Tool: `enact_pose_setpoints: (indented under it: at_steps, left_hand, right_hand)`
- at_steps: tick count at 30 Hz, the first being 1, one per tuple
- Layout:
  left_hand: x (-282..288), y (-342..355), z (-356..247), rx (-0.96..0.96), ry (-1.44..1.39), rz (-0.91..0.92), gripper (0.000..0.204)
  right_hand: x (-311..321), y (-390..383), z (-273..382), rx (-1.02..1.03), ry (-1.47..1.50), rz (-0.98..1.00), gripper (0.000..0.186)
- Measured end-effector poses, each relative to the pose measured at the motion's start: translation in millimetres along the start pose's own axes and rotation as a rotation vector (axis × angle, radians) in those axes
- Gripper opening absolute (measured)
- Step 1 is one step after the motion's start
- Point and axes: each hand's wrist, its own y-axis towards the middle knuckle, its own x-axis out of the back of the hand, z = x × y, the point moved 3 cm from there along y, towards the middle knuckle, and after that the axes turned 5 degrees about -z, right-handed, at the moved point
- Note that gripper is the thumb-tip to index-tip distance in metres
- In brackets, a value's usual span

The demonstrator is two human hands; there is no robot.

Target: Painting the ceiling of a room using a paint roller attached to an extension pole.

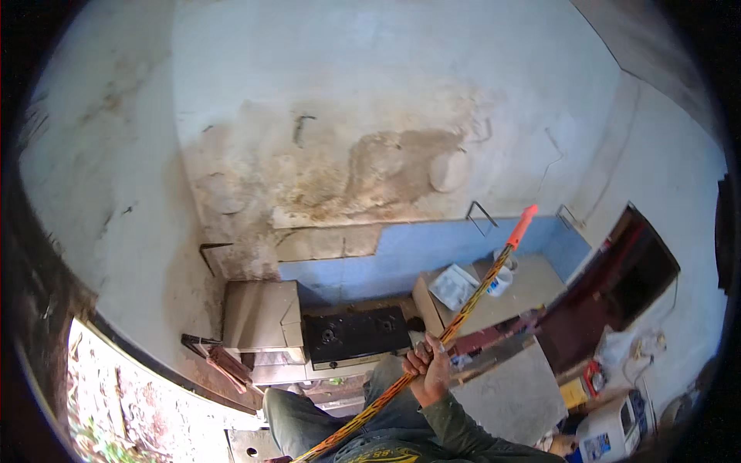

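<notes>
My right hand (429,373), in a dark green sleeve, is closed round a long pole (463,312) patterned in yellow, orange and black. The pole slants from the lower middle up to the right and ends in a tapered orange-red tip (524,224), which shows in front of the blue lower wall. Its other end runs down past my legs (297,419) to the bottom edge. My left hand is not in view. Beyond my legs a black two-burner gas stove (356,332) sits in a low gap between two tiled counters.
The wall (386,69) ahead is stained and peeling, with metal brackets (482,216) sticking out. A white container (454,286) and cups (500,282) stand on the right counter (535,272). A dark red cabinet (594,309), a grey board (513,393) and a white jug (610,432) are at right.
</notes>
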Motion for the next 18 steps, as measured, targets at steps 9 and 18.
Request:
enact_pose_setpoints:
  at_steps: [9,18]
  left_hand:
    - [-4.6,-58.8,55.3,0.057,-0.224,-0.284,0.033]
    - [1.8,-120.6,68.2,0.300,-0.052,-0.122,0.044]
  right_hand:
    - [-109.7,-40.4,-60.5,-0.195,-0.178,0.428,0.029]
    - [-147.7,-83.1,-147.6,-0.431,-0.254,0.577,0.029]
